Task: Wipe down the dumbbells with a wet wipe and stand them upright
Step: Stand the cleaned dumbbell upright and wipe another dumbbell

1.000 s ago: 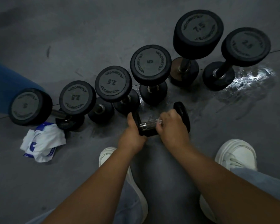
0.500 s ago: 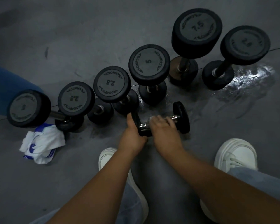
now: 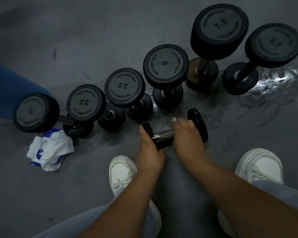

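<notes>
Six upright dumbbells (image 3: 165, 66) crowd the held dumbbell (image 3: 163, 134).

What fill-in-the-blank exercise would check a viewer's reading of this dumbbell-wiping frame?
1. The small dumbbell nearest the person lies on its ____.
2. The left hand grips that dumbbell's ____ end.
3. The wipe showing at the right hand is ____ in colour.
4. The biggest upright dumbbell is marked ____.

Missing words: side; left; white; 7.5
</notes>
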